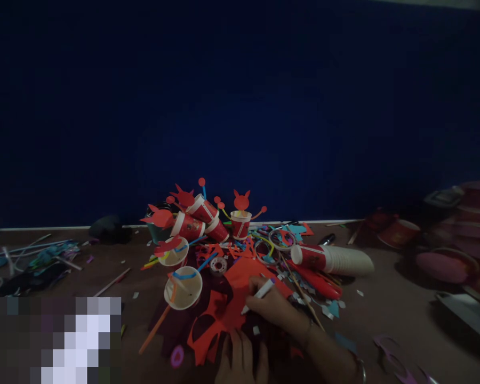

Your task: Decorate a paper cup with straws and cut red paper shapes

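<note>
My right hand (pixel 260 304) grips a white marker (pixel 264 288) with a purple end, its tip down at a sheet of red paper (pixel 240 274). Cut-out gaps show along the sheet's lower left part. My left hand (pixel 242 358) lies on the lower edge of that paper with its fingers stretched out. Just left of the paper stands a paper cup (pixel 183 293) with an orange and a blue strip at its rim. Behind it is another paper cup (pixel 173 255) with a red paper piece on it.
Red cups with paper figures (pixel 240 224) stand and lie at the back. A stack of paper cups (pixel 344 260) lies on its side at right, near red scissors (pixel 320 282). A tape roll (pixel 218 264) and paper scraps surround the sheet. A blue wall (pixel 240 106) rises behind.
</note>
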Demonstrator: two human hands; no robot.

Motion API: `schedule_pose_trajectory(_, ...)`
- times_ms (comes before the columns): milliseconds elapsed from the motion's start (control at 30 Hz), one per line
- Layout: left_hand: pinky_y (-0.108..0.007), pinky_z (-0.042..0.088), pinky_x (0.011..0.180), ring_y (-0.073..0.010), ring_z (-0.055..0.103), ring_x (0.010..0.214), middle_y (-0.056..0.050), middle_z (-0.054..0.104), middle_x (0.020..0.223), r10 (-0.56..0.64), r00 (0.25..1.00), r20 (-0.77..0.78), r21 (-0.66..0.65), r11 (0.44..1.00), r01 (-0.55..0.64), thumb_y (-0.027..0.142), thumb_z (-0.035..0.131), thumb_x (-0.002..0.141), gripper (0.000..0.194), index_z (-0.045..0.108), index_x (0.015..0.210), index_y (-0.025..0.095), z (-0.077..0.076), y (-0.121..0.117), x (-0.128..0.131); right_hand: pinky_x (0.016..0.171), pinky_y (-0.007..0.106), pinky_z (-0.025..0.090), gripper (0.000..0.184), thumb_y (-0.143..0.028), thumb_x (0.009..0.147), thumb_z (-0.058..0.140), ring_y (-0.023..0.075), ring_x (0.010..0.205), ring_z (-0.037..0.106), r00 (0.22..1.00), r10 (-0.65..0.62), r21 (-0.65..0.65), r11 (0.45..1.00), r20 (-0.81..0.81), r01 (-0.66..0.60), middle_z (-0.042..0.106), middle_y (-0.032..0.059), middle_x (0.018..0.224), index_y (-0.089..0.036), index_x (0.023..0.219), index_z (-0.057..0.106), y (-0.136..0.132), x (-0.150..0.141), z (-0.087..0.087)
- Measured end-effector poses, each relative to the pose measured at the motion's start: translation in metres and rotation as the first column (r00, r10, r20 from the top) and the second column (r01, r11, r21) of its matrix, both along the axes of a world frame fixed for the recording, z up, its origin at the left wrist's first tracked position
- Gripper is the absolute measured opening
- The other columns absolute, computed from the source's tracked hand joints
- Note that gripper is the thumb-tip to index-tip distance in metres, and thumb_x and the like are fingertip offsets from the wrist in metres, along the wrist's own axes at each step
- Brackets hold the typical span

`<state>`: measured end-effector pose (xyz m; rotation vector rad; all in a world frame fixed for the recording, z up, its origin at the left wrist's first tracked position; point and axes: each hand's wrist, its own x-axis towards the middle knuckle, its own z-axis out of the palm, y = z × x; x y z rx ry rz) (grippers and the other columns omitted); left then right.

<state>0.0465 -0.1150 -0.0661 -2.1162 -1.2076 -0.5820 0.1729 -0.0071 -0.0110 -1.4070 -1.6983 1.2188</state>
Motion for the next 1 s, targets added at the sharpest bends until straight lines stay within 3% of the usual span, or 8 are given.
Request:
schedule_pose_trajectory(133, -0.037, 0.039, 0.076, -0.0242, 0.063, 0.084, -0.005, 0.071, 0.082, 0.015, 1.000, 0.022, 0.019, 1.000, -0.015, 0.032, 0.052, 0.080, 0.022, 0.053, 0.102, 0.029, -0.0017, 0.0005, 0.0019, 0.043, 0.020, 0.021, 0.019, -0.010, 0.053, 0.049, 0.0076, 0.047, 0.029, 1.000, 0.013, -0.008, 1.000, -0.003, -0.013, 0.030, -0.0087, 0.045, -0.020, 0.049, 0.033, 0.0018, 0.0017, -0.0019)
schedule_pose_trajectory(333, -0.038, 0.040, 0.077, -0.0257, 0.063, 0.087, -0.007, 0.070, 0.085, 0.022, 1.000, 0.023, -0.014, 1.000, -0.022, 0.035, 0.058, 0.076, 0.030, 0.053, 0.104, 0.027, -0.0058, -0.0009, 0.0028, 0.045, 0.020, 0.024, 0.017, -0.016, 0.059, 0.052, 0.0089, 0.047, 0.032, 0.999, -0.005, -0.005, 1.000, -0.045, 0.004, 0.036, -0.0074, 0.048, -0.021, 0.055, 0.037, 0.0008, 0.0001, 0.0000)
schedule_pose_trajectory(567, -0.037, 0.039, 0.076, -0.0238, 0.062, 0.084, -0.005, 0.070, 0.081, 0.026, 0.999, 0.043, 0.041, 0.999, -0.027, 0.028, 0.044, 0.084, 0.021, 0.050, 0.103, 0.028, -0.0051, 0.0016, 0.0038, 0.044, 0.020, 0.020, 0.019, -0.012, 0.052, 0.049, 0.0080, 0.046, 0.028, 0.999, 0.019, -0.026, 0.999, -0.027, -0.019, 0.030, -0.0085, 0.045, -0.021, 0.050, 0.033, 0.0017, 0.0006, 0.0007)
schedule_pose_trajectory(767, -0.037, 0.038, 0.076, -0.0229, 0.062, 0.081, -0.005, 0.071, 0.077, 0.016, 0.999, 0.047, 0.075, 0.997, -0.019, 0.023, 0.035, 0.086, 0.022, 0.050, 0.102, 0.028, -0.0030, 0.0033, 0.0037, 0.045, 0.020, 0.025, 0.015, -0.017, 0.058, 0.050, 0.0093, 0.048, 0.035, 1.000, 0.000, -0.023, 1.000, -0.014, -0.001, 0.038, -0.0072, 0.047, -0.021, 0.054, 0.037, 0.0016, 0.0011, -0.0006)
schedule_pose_trajectory(1000, -0.037, 0.038, 0.076, -0.0238, 0.062, 0.082, -0.005, 0.071, 0.078, 0.023, 0.999, 0.046, 0.076, 0.997, -0.026, 0.019, 0.038, 0.083, 0.025, 0.051, 0.103, 0.028, -0.0051, 0.0031, 0.0042, 0.043, 0.022, 0.023, 0.017, -0.012, 0.053, 0.049, 0.0091, 0.047, 0.032, 0.999, 0.005, -0.027, 1.000, 0.042, -0.004, 0.033, -0.0077, 0.045, -0.021, 0.050, 0.035, 0.0012, 0.0019, 0.0004)
